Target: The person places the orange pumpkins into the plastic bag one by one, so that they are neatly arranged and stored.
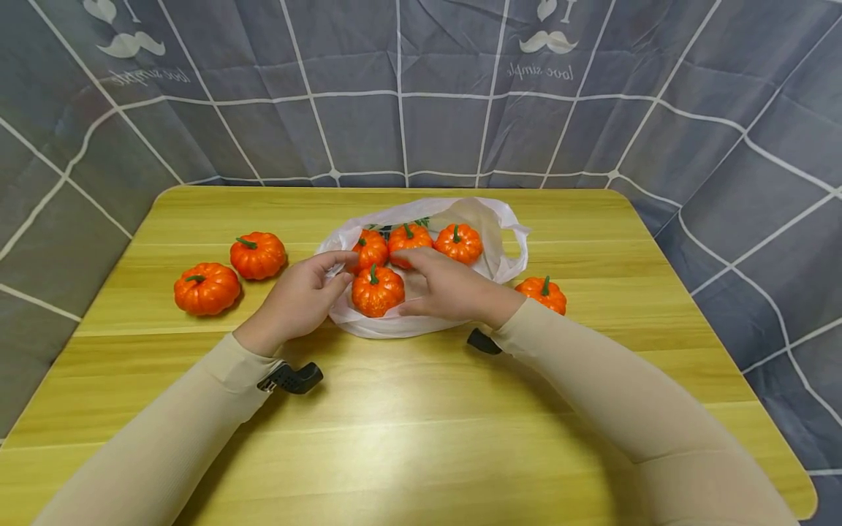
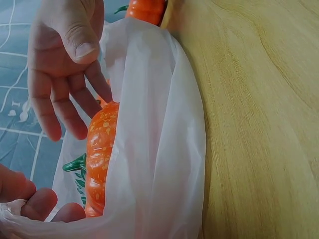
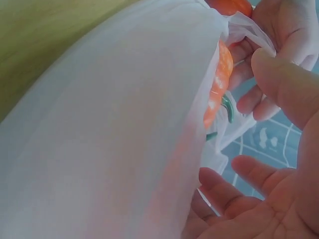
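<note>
A white plastic bag (image 1: 395, 326) lies with its mouth spread, holding several small orange pumpkins with green stems. The front pumpkin (image 1: 378, 292) sits between the hands; another pumpkin (image 1: 458, 244) is at the bag's right. My left hand (image 1: 299, 296) is at the bag's left rim, thumb and fingers apart. In the right wrist view, bag film runs against this left hand (image 3: 291, 32). My right hand (image 1: 454, 286) reaches over the bag's right side with fingers extended and spread. In the left wrist view, the right hand (image 2: 65, 59) hovers above a pumpkin (image 2: 102, 154).
Two pumpkins stand left of the bag, one nearer (image 1: 207, 289) and one farther (image 1: 258, 256). One more pumpkin (image 1: 543, 294) sits to the right, partly behind the right forearm. The wooden table (image 1: 395, 438) is bordered by a grey checked curtain (image 1: 447, 139).
</note>
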Tool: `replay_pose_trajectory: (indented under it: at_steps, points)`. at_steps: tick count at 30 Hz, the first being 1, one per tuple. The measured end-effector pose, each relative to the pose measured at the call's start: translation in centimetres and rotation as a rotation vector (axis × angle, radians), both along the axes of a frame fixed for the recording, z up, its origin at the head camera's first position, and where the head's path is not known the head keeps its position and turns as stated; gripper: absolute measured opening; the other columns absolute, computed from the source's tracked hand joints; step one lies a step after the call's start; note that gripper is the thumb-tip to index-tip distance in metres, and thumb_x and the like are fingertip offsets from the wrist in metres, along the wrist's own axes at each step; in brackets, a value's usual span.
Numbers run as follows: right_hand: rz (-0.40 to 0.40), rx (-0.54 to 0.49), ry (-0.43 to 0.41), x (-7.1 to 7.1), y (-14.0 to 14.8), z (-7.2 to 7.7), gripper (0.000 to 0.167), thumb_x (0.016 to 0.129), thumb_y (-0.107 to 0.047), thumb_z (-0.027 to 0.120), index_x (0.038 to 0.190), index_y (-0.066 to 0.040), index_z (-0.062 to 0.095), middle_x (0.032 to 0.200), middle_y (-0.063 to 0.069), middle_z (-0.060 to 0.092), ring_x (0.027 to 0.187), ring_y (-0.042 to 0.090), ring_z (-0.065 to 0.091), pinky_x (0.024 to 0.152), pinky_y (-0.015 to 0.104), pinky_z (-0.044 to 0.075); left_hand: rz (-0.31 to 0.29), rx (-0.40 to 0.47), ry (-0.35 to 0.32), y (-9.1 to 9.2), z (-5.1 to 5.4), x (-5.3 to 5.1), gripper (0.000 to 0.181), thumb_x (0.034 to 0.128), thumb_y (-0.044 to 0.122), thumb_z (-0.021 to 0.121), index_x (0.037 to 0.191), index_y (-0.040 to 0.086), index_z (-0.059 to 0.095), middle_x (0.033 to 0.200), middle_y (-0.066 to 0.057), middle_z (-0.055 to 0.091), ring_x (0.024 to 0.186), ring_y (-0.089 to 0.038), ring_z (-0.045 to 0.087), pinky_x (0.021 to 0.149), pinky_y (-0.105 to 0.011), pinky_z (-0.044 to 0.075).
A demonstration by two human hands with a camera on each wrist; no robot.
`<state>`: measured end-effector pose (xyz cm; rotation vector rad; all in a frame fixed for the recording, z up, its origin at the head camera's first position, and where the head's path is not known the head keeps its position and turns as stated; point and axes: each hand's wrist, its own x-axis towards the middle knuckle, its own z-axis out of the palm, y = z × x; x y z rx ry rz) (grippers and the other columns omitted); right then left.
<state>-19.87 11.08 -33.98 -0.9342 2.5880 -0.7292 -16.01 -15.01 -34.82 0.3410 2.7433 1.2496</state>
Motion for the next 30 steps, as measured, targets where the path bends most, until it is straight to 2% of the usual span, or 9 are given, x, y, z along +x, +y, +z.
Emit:
replay_pose_trajectory:
  at_steps: [2, 9, 10, 13, 15, 20, 23, 26, 30]
  points:
    - [-0.005, -0.005, 0.001, 0.0, 0.2, 0.0, 0.086, 0.091, -0.036, 0.084, 0.160, -0.006, 0.042, 0.162, 0.012, 0.045, 0.150, 0.029, 0.045, 0.126, 0.045, 0.035, -0.002, 0.001, -0.002, 0.0, 0.0, 0.0, 0.039, 0.1079, 0.021, 0.059, 0.145, 0.011, 0.062, 0.108, -0.018, 0.072, 0.053, -0.017, 0.041, 0.049, -0.025, 0.037]
    - [-0.036, -0.025, 0.004, 0.3, 1.3, 0.8, 0.085, 0.091, -0.035, 0.084, 0.160, -0.009, 0.042, 0.161, 0.012, 0.047, 0.147, 0.031, 0.048, 0.124, 0.048, 0.038, -0.003, -0.004, 0.002, 0.0, -0.1, -0.1, 0.038, 0.1082, 0.022, 0.060, 0.145, 0.011, 0.062, 0.121, -0.018, 0.072, 0.059, -0.021, 0.042, 0.051, -0.027, 0.038]
    - [-0.039, -0.032, 0.001, 0.3, 1.5, 1.0, 0.085, 0.091, -0.034, 0.084, 0.160, -0.009, 0.041, 0.161, 0.012, 0.047, 0.147, 0.032, 0.048, 0.124, 0.049, 0.038, -0.003, -0.004, 0.003, 0.0, -0.1, -0.1, 0.038, 0.1083, 0.022, 0.059, 0.145, 0.011, 0.062, 0.119, -0.017, 0.072, 0.059, -0.020, 0.042, 0.050, -0.027, 0.038]
    - [-0.045, -0.038, 0.004, 0.6, 2.2, 1.6, 0.085, 0.091, -0.033, 0.084, 0.160, -0.010, 0.040, 0.162, 0.013, 0.045, 0.146, 0.034, 0.049, 0.122, 0.050, 0.040, -0.002, -0.006, -0.002, 0.0, -0.1, -0.1, 0.038, 0.1085, 0.022, 0.059, 0.145, 0.013, 0.062, 0.093, -0.017, 0.067, 0.052, -0.017, 0.041, 0.048, -0.027, 0.038]
    - [-0.049, -0.039, 0.013, 0.8, 2.7, 1.9, 0.087, 0.091, -0.033, 0.084, 0.161, -0.010, 0.038, 0.163, 0.014, 0.043, 0.146, 0.034, 0.048, 0.122, 0.050, 0.041, 0.001, -0.008, -0.005, 0.0, -0.1, -0.1, 0.038, 0.1084, 0.022, 0.059, 0.146, 0.013, 0.062, 0.090, -0.015, 0.066, 0.050, -0.016, 0.041, 0.047, -0.027, 0.038]
    - [-0.077, -0.035, 0.039, 1.3, 4.2, 2.7, 0.091, 0.090, -0.033, 0.085, 0.163, -0.011, 0.036, 0.167, 0.013, 0.039, 0.152, 0.032, 0.042, 0.124, 0.050, 0.038, 0.002, -0.010, -0.009, 0.0, 0.0, -0.1, 0.038, 0.1083, 0.023, 0.059, 0.145, 0.013, 0.062, 0.122, -0.014, 0.071, 0.056, -0.018, 0.040, 0.050, -0.027, 0.038]
    - [-0.085, -0.049, 0.049, 1.5, 5.0, 3.1, 0.090, 0.090, -0.031, 0.086, 0.163, -0.012, 0.037, 0.166, 0.011, 0.040, 0.152, 0.031, 0.042, 0.123, 0.050, 0.038, 0.002, -0.013, -0.014, 0.0, 0.0, -0.1, 0.038, 0.1086, 0.023, 0.059, 0.146, 0.013, 0.062, 0.100, -0.015, 0.069, 0.051, -0.016, 0.040, 0.048, -0.026, 0.038]
    - [-0.094, -0.061, 0.065, 1.9, 5.7, 3.5, 0.088, 0.089, -0.029, 0.087, 0.161, -0.012, 0.039, 0.164, 0.012, 0.042, 0.150, 0.032, 0.042, 0.123, 0.051, 0.038, -0.001, -0.017, -0.014, 0.0, 0.1, 0.0, 0.039, 0.1088, 0.022, 0.058, 0.147, 0.014, 0.061, 0.075, -0.009, 0.055, 0.046, -0.014, 0.039, 0.046, -0.026, 0.038]
    - [-0.115, -0.067, 0.094, 2.1, 6.6, 3.9, 0.087, 0.087, -0.027, 0.088, 0.159, -0.009, 0.042, 0.163, 0.014, 0.042, 0.152, 0.034, 0.041, 0.125, 0.053, 0.035, -0.004, -0.019, -0.013, 0.0, 0.1, 0.0, 0.039, 0.1089, 0.022, 0.058, 0.146, 0.014, 0.061, 0.071, -0.006, 0.051, 0.045, -0.014, 0.039, 0.045, -0.027, 0.038]
